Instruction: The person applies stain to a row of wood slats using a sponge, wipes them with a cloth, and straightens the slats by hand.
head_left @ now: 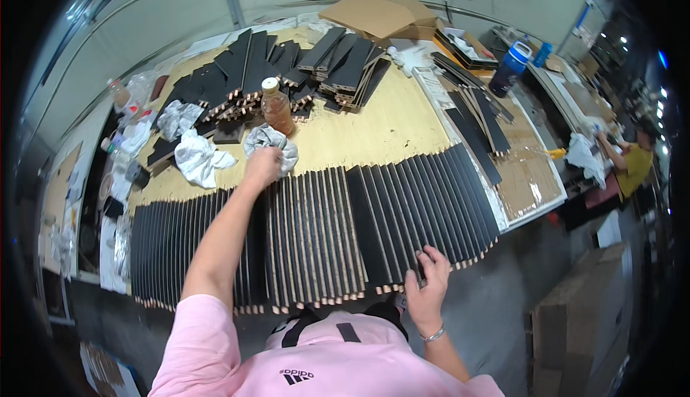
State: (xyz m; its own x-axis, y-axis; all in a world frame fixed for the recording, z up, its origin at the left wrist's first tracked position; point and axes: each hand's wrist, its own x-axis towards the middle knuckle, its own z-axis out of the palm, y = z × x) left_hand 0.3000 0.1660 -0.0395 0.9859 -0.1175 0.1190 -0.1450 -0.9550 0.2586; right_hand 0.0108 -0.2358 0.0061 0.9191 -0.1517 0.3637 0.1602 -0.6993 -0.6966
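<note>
My left hand (264, 165) is closed on a crumpled grey-white rag (279, 144), just beyond the far edge of the slats. Right behind the rag stands a bottle (277, 113) of amber liquid with a pale cap. Black slats (314, 231) with light wooden edges lie side by side in a long row along the table's near side. Over the near ends of the right-hand slats (424, 206) rests my right hand (429, 285), fingers apart and touching them, holding nothing. A second white rag (201, 158) lies left of the first.
Loose black boards (244, 66) are heaped at the back of the table (388, 134). Cardboard (370, 16) lies behind them. A blue bottle (512, 70) and more boards (478, 120) are at the right. Farther right, a person in yellow (632, 167) works.
</note>
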